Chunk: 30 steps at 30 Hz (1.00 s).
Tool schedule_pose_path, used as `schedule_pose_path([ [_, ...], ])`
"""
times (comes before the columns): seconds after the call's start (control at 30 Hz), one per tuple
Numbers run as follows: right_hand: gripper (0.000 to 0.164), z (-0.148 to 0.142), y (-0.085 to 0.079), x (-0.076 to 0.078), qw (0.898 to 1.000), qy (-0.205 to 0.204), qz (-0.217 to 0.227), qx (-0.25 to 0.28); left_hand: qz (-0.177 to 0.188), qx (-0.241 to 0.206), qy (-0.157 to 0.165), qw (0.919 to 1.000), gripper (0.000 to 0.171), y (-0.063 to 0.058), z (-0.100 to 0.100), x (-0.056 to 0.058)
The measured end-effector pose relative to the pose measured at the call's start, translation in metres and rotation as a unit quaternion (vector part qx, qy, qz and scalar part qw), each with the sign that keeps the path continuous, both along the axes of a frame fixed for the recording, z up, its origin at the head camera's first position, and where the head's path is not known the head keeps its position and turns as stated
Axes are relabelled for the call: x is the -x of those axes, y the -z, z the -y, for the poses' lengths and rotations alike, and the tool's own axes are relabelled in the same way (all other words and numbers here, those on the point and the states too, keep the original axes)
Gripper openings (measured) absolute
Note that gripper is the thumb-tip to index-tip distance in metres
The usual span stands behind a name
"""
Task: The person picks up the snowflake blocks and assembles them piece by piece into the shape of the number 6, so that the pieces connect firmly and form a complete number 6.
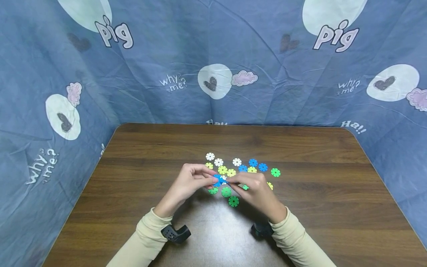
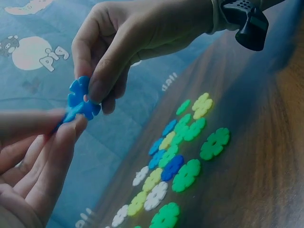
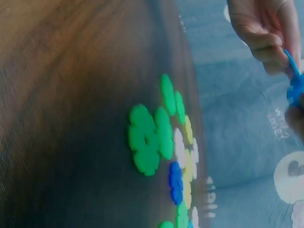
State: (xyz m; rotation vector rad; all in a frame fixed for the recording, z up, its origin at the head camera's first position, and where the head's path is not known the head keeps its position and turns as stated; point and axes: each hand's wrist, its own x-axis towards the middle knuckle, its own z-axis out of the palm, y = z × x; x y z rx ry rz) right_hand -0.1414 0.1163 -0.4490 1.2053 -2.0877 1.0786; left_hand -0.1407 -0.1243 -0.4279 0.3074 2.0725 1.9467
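In the head view my left hand (image 1: 186,185) and my right hand (image 1: 258,189) meet above the middle of the table. Thumb and fingers of the left pinch one blue notched flower-shaped disc (image 1: 217,180). My right thumb and fingers pinch a second blue disc (image 2: 79,89), seen in the left wrist view. The two discs meet at an angle, edge against edge, between the fingertips. In the right wrist view the blue discs (image 3: 295,92) are partly cut off at the frame's edge. Fingertips cover much of both discs.
Several loose discs lie around and below the hands: green (image 1: 234,201), white (image 1: 210,156), yellow (image 1: 222,170) and blue (image 1: 262,167). They rest on a brown wooden table (image 1: 133,193). A blue printed cloth (image 1: 186,44) hangs behind it. Each wrist bears a black camera (image 1: 176,234).
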Motion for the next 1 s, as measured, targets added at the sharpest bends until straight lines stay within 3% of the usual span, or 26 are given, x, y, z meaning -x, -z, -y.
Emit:
schedule_pose_path([
  [0.3,0.023,0.002,0.001,-0.001,1.0,0.021,0.004,0.002,-0.001,0.001,-0.004,1.0,0.024,0.0,-0.002,-0.001],
  [0.5,0.024,0.0,0.001,0.001,0.999,0.045,0.01,0.003,0.027,0.009,-0.009,0.9995,0.031,0.003,-0.005,0.001],
  [0.73,0.025,-0.005,0.0,0.006,0.999,0.041,0.015,0.002,0.042,-0.027,-0.005,0.9987,0.024,0.005,-0.004,0.002],
  [0.9,0.029,-0.02,-0.002,0.013,0.995,0.058,0.07,-0.033,0.042,-0.035,-0.022,0.9983,0.022,0.006,-0.002,0.003],
  [1.0,0.027,-0.031,-0.001,0.017,0.985,0.069,0.126,-0.091,0.041,-0.035,-0.023,0.9983,0.022,0.006,-0.001,0.003],
])
